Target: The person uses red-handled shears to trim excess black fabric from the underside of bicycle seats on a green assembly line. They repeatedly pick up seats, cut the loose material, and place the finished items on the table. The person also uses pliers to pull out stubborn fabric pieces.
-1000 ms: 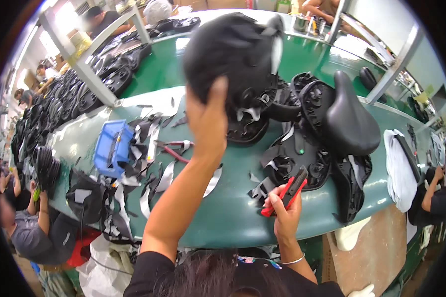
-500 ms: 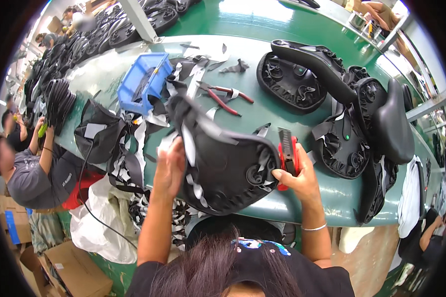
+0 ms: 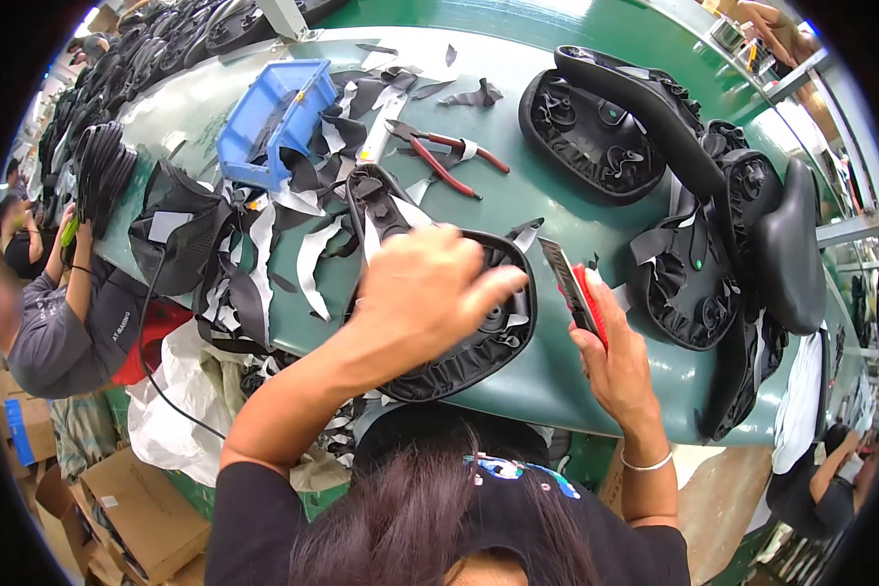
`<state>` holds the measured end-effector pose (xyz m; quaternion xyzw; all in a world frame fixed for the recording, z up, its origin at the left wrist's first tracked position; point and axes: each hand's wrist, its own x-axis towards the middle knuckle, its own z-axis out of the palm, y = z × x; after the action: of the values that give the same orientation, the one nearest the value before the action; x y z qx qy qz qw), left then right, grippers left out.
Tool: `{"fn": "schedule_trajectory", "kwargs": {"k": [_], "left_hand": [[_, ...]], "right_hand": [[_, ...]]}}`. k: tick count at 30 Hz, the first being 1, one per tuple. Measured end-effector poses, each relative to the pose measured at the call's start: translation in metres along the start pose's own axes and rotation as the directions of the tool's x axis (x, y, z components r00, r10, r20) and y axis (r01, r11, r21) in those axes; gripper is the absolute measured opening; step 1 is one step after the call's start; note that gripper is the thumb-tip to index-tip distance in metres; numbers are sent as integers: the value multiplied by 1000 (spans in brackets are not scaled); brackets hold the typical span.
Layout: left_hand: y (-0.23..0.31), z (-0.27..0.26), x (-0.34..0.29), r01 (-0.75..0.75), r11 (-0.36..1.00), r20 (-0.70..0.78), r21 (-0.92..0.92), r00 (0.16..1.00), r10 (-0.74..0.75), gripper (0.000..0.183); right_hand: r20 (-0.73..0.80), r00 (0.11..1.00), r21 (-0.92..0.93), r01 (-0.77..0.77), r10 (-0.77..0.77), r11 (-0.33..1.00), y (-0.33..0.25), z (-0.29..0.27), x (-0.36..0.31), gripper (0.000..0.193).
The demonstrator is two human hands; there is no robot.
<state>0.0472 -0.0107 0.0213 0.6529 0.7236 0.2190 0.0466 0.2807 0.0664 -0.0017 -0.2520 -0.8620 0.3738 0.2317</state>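
Black seat shell (image 3: 474,347) lies underside up on the near edge of the green table (image 3: 503,210), directly in front of the person, narrow nose pointing far-left, broad end to the near right.

Progress, as judged: cover is already folded inward and gathered in pleats along the visible near rim. Pale strips (image 3: 371,237) remain along the nose side, so work on this piece looks unfinished. Its middle is hidden; exact remainder cannot be told. Cut scraps (image 3: 314,269) to the left suggest trimming done on this bench. Other seats (image 3: 596,137) rest to the right, some with loose material inside.

Hands: left hand (image 3: 425,283) is over the shell, fingers loosely bent, thumb stretched out to the right and clear of them. Whether the fingertips grip or merely touch the shell: cannot tell. Right hand (image 3: 615,366), just right of the shell and apart from it, is wrapped around a red-and-black utility knife (image 3: 584,303), its black end tilted far-left. Blade exposure unclear.

Red-handled pliers (image 3: 444,173) and blue bin (image 3: 254,174) lie beyond, far-left.
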Motion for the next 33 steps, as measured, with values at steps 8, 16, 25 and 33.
{"fn": "schedule_trajectory", "kwargs": {"k": [8,16,25,33], "left_hand": [[-14,21,11,-61,947,96,-314,991,96,30],[-29,19,10,-75,872,115,-484,982,149,30],[-47,-1,4,342,-219,385,-914,901,-202,24],[-32,1,-2,-3,717,267,-697,927,264,28]], "right_hand": [[89,989,-221,134,-117,966,-6,-11,11,68],[241,970,-560,149,-12,815,-40,-16,37,62],[14,970,-425,-214,243,879,-69,16,-38,63],[35,978,-520,-156,203,840,-61,13,-2,56]]}}
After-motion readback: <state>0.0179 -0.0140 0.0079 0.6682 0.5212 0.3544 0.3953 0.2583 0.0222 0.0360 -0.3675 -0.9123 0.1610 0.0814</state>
